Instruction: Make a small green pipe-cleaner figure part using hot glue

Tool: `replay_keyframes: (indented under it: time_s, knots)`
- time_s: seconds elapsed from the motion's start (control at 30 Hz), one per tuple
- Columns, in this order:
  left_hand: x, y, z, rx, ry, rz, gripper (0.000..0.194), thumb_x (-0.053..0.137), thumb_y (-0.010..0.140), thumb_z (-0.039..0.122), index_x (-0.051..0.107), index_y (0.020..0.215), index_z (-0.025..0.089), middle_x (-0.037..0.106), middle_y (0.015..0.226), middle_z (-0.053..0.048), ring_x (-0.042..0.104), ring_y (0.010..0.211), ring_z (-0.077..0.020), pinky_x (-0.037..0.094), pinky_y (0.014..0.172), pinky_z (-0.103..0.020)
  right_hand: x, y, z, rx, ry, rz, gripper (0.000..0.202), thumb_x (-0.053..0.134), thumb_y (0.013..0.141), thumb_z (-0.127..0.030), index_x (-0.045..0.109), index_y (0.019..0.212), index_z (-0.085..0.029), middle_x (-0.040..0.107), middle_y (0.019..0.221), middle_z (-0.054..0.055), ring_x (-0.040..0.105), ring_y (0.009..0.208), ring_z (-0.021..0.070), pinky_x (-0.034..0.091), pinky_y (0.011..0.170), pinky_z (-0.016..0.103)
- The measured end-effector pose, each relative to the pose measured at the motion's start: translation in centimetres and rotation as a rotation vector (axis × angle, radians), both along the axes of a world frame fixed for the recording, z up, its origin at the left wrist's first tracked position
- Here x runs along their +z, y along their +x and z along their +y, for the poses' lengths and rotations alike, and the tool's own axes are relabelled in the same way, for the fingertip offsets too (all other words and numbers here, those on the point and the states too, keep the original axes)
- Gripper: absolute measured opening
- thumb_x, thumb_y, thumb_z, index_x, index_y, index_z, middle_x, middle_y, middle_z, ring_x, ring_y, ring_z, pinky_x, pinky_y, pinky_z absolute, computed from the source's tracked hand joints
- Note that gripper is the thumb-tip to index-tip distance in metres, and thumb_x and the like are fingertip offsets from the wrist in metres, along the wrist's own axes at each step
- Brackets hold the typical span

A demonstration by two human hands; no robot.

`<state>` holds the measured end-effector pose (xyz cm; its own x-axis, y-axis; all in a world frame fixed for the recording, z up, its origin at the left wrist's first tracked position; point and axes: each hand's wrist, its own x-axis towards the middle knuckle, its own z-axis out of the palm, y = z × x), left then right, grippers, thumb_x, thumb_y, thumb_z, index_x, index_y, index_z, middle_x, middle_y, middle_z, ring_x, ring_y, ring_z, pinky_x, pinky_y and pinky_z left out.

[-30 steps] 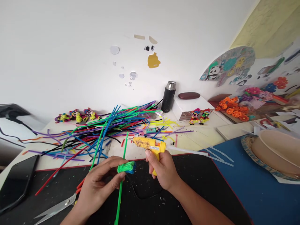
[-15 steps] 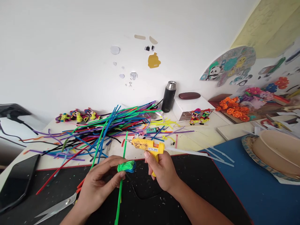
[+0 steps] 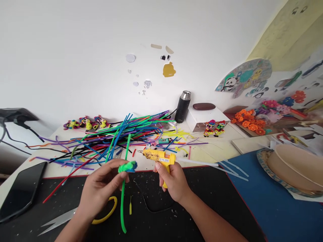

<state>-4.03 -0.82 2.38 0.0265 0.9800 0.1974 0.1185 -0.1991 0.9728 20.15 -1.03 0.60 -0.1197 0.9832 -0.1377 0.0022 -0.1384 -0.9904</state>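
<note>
My left hand (image 3: 103,186) pinches a small wound bundle of green and blue pipe cleaner (image 3: 128,167) between thumb and fingers. A long green pipe cleaner (image 3: 122,205) runs from it, one end rising above the bundle and the other hanging toward the mat. My right hand (image 3: 173,179) is wrapped round the handle of a yellow glue gun (image 3: 161,158), its nozzle pointing left, a little above and right of the bundle and apart from it. A white glue stick (image 3: 196,163) sticks out behind the gun. Scissors (image 3: 59,220) lie under my left forearm, partly hidden.
Loose pipe cleaners (image 3: 136,126) are heaped at the back. A black flask (image 3: 183,107) and a white box (image 3: 202,116) stand by the wall. A phone (image 3: 21,191) lies at left, a bowl (image 3: 297,171) at right. Spare glue sticks (image 3: 234,169) rest on the blue mat.
My left hand has moved left and slightly up with the bundle, away from the glue gun's nozzle. The scissors' yellow handle now shows. My right hand has barely moved.
</note>
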Motion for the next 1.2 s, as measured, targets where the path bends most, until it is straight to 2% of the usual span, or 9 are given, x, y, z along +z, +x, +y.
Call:
replay_keyframes:
  time_s: [0.1,0.17,0.3,0.53,0.77,0.87,0.97,1.1,1.2]
  knots:
    - [0.1,-0.6,0.7,0.038,-0.101,-0.157,0.035,0.087,0.082,0.046,0.081,0.104,0.019,0.074,0.065,-0.003,0.065,0.049,-0.0169,0.055,0.045,-0.025,-0.4,-0.2,0.4,0.017,-0.026,0.059,0.066,0.061,0.087,-0.082,0.069,0.087,-0.016,0.052,0.046,-0.006,0.046,0.035,0.0107,0.038,0.043,0.023]
    - [0.3,-0.8,1.3,0.063,-0.129,-0.272,0.036,0.09,0.079,0.047,0.08,0.098,0.019,0.072,0.061,-0.002,0.064,0.051,-0.0163,0.051,0.044,-0.022,-0.7,-0.3,0.9,0.021,-0.058,0.129,0.066,0.062,0.087,-0.081,0.068,0.088,-0.016,0.051,0.044,-0.006,0.046,0.034,0.0109,0.037,0.043,0.023]
    - [0.6,-0.7,1.9,0.028,-0.151,-0.387,0.036,0.092,0.076,0.047,0.079,0.091,0.018,0.071,0.059,-0.003,0.061,0.051,-0.0154,0.048,0.045,-0.021,-0.7,0.0,1.4,-0.074,-0.132,0.273,0.064,0.066,0.085,-0.079,0.065,0.089,-0.016,0.051,0.045,-0.007,0.044,0.032,0.0096,0.024,0.037,0.021]
    - [0.4,0.0,1.8,-0.046,-0.217,-0.391,0.043,0.092,0.074,0.051,0.082,0.094,0.015,0.07,0.058,-0.003,0.056,0.045,-0.0127,0.043,0.044,-0.022,0.3,2.3,-1.3,-0.041,-0.267,0.223,0.065,0.069,0.085,-0.079,0.066,0.093,-0.014,0.055,0.049,-0.007,0.047,0.035,0.009,0.025,0.036,0.019]
    - [-0.5,1.1,1.2,-0.183,-0.262,-0.344,0.045,0.09,0.075,0.058,0.082,0.092,0.017,0.072,0.06,-0.005,0.059,0.05,-0.0161,0.047,0.048,-0.025,-1.6,4.7,-3.2,0.051,-0.433,0.118,0.071,0.06,0.092,-0.08,0.066,0.109,-0.011,0.068,0.061,0.001,0.067,0.044,0.0154,0.032,0.036,0.019]
    - [-0.8,1.3,1.1,-0.217,-0.288,-0.348,0.047,0.091,0.074,0.059,0.083,0.094,0.017,0.072,0.061,-0.005,0.06,0.052,-0.016,0.047,0.049,-0.025,-1.6,5.4,-3.1,0.169,-0.464,-0.006,0.069,0.053,0.096,-0.079,0.064,0.108,-0.012,0.075,0.067,0.006,0.07,0.046,0.0171,0.033,0.034,0.019]
    - [-0.8,1.4,1.0,-0.251,-0.314,-0.383,0.048,0.092,0.072,0.06,0.084,0.092,0.017,0.071,0.06,-0.005,0.06,0.053,-0.0161,0.046,0.048,-0.024,-0.9,6.0,-2.9,0.254,-0.466,-0.202,0.066,0.048,0.099,-0.078,0.063,0.104,-0.014,0.076,0.069,0.008,0.069,0.045,0.0161,0.035,0.034,0.019]
    - [-0.9,1.5,1.0,-0.28,-0.347,-0.435,0.048,0.093,0.071,0.06,0.084,0.092,0.017,0.07,0.059,-0.005,0.06,0.055,-0.0164,0.046,0.049,-0.024,0.8,6.9,-3.2,0.281,-0.439,-0.526,0.061,0.041,0.103,-0.072,0.061,0.082,-0.018,0.068,0.057,0.003,0.062,0.04,0.0135,0.035,0.036,0.02]
    - [-1.0,1.5,0.8,-0.297,-0.366,-0.474,0.047,0.093,0.072,0.058,0.084,0.093,0.017,0.07,0.059,-0.004,0.058,0.054,-0.0155,0.044,0.048,-0.023,2.0,7.4,-4.0,0.308,-0.371,-0.753,0.056,0.049,0.104,-0.065,0.057,0.071,-0.02,0.06,0.049,0.0,0.058,0.039,0.0135,0.035,0.04,0.021]
